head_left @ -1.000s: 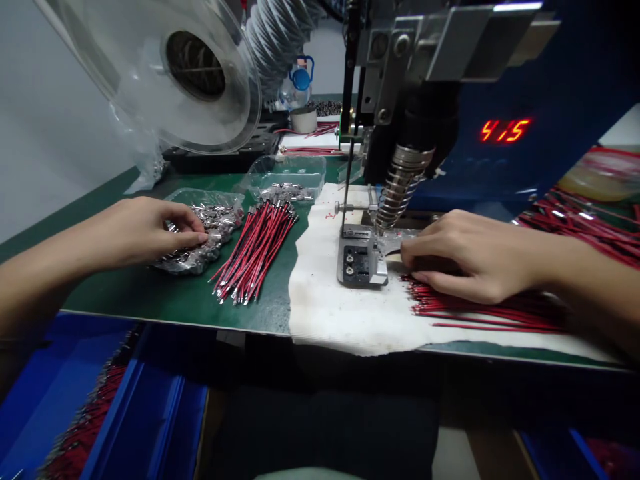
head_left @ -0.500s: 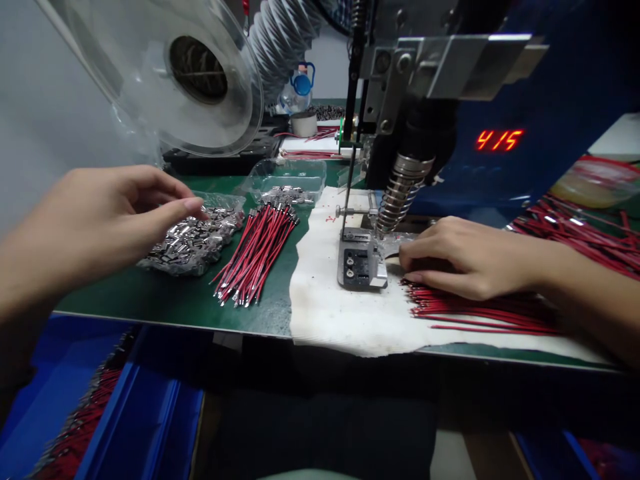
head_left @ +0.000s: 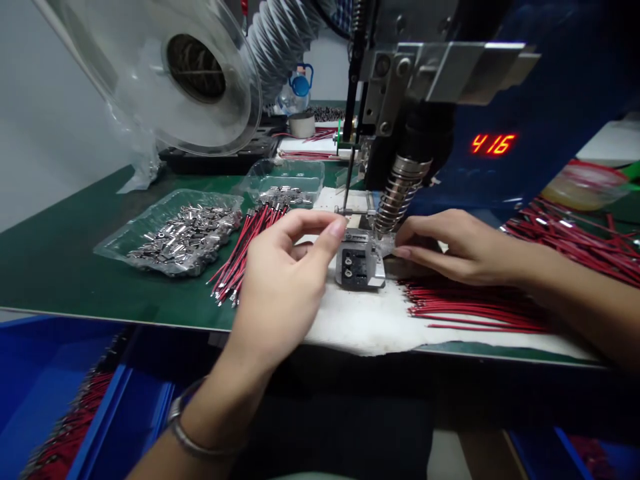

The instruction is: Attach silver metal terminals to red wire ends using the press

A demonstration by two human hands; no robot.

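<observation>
My left hand [head_left: 285,273] is at the left side of the machine's small metal fixture [head_left: 359,261], thumb and forefinger pinched together. Whatever sits between those fingertips is hidden or too small to name. On the fixture's other side, my right hand [head_left: 457,245] has its thumb and fingertips drawn together, and what they hold cannot be made out. Below it, red and black wires [head_left: 470,308] lie side by side on a white cloth [head_left: 370,330]. Behind my left hand is a bundle of finished-looking red and black wires [head_left: 245,257] with metal tips.
A clear tray [head_left: 117,247] of small metal connectors stands at left, with a smaller clear tray [head_left: 313,175] behind. A spring-loaded machine head [head_left: 400,193] hangs above the fixture. Blue bins [head_left: 125,407] sit below the table edge. More red wires [head_left: 575,237] are piled right.
My left hand has moved right, from over the connector tray to the fixture. My right hand has risen from the wires to the fixture's right side. The red display went from 415 to 416.
</observation>
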